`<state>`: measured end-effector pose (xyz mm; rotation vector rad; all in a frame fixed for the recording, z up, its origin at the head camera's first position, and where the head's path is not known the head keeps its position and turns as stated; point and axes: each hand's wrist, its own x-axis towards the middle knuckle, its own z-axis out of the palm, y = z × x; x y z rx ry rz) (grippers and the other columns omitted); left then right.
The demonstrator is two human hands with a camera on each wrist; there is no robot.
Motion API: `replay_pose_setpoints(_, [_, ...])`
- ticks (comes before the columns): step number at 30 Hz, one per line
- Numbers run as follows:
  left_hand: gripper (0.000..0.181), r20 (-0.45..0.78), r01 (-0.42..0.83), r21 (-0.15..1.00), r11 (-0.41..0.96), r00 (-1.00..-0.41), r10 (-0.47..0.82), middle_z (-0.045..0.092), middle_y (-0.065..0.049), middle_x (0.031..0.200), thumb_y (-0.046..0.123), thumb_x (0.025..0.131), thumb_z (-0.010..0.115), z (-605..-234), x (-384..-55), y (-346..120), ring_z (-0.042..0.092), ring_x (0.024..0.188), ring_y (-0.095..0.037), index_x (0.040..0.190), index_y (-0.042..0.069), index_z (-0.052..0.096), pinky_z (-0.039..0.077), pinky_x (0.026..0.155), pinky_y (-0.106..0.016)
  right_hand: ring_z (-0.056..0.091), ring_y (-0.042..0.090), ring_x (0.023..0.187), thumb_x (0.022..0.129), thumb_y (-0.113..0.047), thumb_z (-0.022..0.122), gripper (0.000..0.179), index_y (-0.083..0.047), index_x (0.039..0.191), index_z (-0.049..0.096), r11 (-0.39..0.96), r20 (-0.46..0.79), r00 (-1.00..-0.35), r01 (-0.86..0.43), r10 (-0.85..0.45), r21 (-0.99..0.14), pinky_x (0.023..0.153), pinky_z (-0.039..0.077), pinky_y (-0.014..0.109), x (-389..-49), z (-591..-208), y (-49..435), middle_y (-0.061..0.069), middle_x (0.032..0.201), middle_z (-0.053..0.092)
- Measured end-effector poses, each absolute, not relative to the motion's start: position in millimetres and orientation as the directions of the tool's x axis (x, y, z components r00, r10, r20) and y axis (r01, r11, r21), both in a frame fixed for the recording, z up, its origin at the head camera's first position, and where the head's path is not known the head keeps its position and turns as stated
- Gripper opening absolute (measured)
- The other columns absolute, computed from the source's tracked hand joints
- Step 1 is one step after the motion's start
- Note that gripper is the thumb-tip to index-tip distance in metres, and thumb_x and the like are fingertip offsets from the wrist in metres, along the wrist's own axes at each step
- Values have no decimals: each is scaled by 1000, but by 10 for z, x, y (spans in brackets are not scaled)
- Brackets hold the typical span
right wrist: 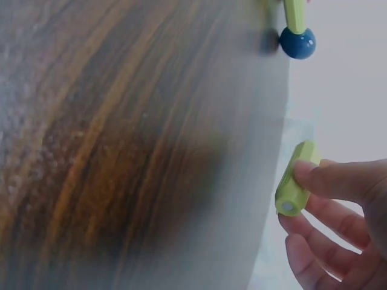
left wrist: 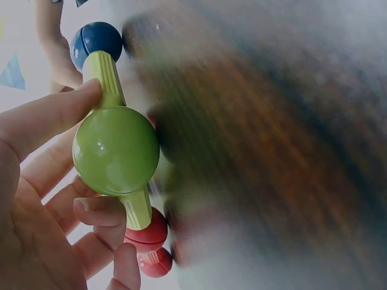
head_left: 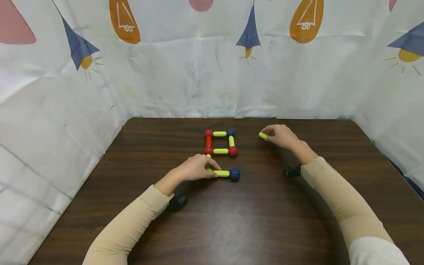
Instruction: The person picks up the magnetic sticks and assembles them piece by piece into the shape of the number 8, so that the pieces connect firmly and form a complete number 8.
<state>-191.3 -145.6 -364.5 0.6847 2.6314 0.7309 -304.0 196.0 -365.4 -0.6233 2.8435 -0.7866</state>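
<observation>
My left hand [head_left: 196,168] holds the corner of a magnetic building-stick structure. In the left wrist view its fingers lie around a green ball [left wrist: 116,151], touching the yellow-green stick [left wrist: 106,78] that runs to a blue ball [head_left: 235,174] and the stick [left wrist: 138,208] that runs to a red ball [head_left: 208,151]. That red ball belongs to a four-sided frame with a red stick [head_left: 208,141] and yellow-green sticks [head_left: 221,151]. Off to the right, my right hand [head_left: 281,135] pinches a loose yellow-green magnetic stick [right wrist: 294,181] above the table, its metal end showing.
The dark wooden table [head_left: 258,221] has its back edge against a white printed curtain [head_left: 212,81], which also runs along both sides. Dark wrist devices [head_left: 177,202] hang beneath both forearms. Another blue ball [head_left: 230,133] forms the frame's far right corner.
</observation>
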Motion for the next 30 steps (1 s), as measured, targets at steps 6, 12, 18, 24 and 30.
replay_pose_setpoints(6, [18, -180, 354, 556, 753, -833, 524, 64, 7, 91, 22, 92, 79, -3654, -1902, -1456, 53, 76, -14, 110, 21, 81, 41, 64, -29, 64, 40, 108, 98, -4, 68, 36, 3, 133, 64, 756, 25, -902, -375, -430, -537, 89, 51, 54, -2978, -3636, 1965, 26, 121, 65])
replay_pose_setpoints(12, [17, -170, 365, 549, 752, -832, 528, 65, 7, 92, 22, 92, 79, -3647, -1905, -1460, 53, 74, -13, 109, 21, 81, 41, 64, -29, 67, 37, 101, 96, -8, 72, 36, 1, 130, 67, 691, 69, -898, -381, -434, -615, 85, 53, 52, -2878, -3621, 1931, 23, 117, 68])
replay_pose_setpoints(18, [17, -161, 372, 547, 750, -832, 531, 66, 8, 92, 22, 92, 79, -3646, -1911, -1461, 54, 75, -13, 109, 21, 81, 42, 65, -30, 69, 32, 93, 94, -9, 75, 36, -2, 128, 69, 636, 85, -903, -361, -421, -682, 77, 57, 45, -2770, -3649, 1865, 19, 112, 70])
replay_pose_setpoints(24, [17, -168, 370, 555, 745, -827, 536, 67, 9, 94, 22, 93, 79, -3651, -1905, -1462, 54, 76, -13, 110, 22, 80, 43, 66, -30, 68, 31, 92, 94, -9, 75, 37, 0, 129, 68, 575, 57, -905, -316, -422, -755, 74, 58, 43, -2675, -3678, 1792, 20, 113, 68])
replay_pose_setpoints(30, [19, -154, 389, 554, 736, -821, 550, 67, 9, 96, 22, 93, 78, -3647, -1906, -1474, 54, 78, -12, 112, 23, 80, 43, 67, -31, 64, 26, 98, 95, -10, 74, 42, 2, 134, 64, 428, -82, -910, -110, -407, -897, 79, 58, 38, -2584, -3743, 1701, 16, 114, 67])
